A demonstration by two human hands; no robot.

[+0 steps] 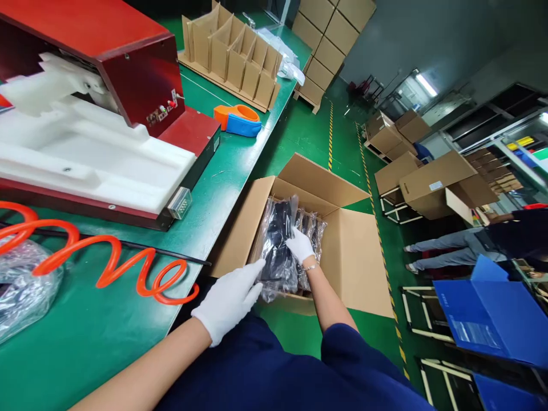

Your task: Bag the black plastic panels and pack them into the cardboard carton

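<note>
Both gloved hands, left hand (229,299) and right hand (299,245), grasp the bag (278,251) inside the box (355,257); the tabletop (85,337) and hose (107,262) lie left of the fingers.

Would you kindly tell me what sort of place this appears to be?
Most likely a factory packing station: an open carton filled with bagged parts, stacked cardboard boxes behind, and yellow-striped lanes on the green floor.

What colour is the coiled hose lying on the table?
Orange; the coiled hose shows clearly in the head view.
</note>
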